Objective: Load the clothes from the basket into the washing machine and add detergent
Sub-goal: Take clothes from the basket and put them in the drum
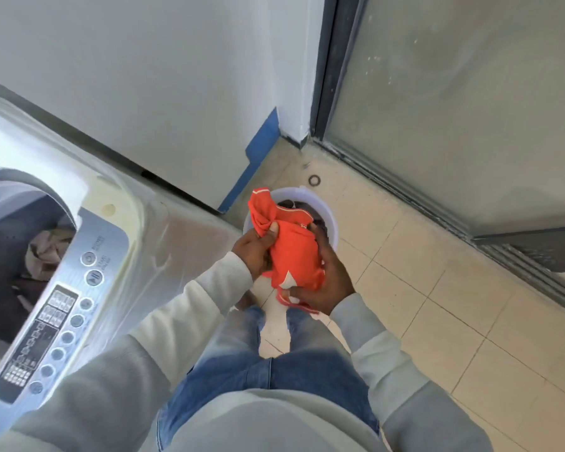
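Left hand (255, 256) and right hand (327, 282) both grip orange garment (294, 252), held over basket (331, 223).
Left one curls round its upper bunch; right one cups lower end, strings dangling. Just beyond, white basket sits on tiled floor (437, 305), dark clothes (289, 203) inside. Washing machine (137, 243) at left, drum (17, 210) open, laundry (46, 252) in it. Frosted door (454, 109) farthest back.

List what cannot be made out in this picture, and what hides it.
Head view only.
What is in the basket: the garment, left hand and right hand cover most; only dark cloth shows.
How full the drum is: the left edge cuts it.
The panel labels: too small, blurred.
The detergent: not in view.
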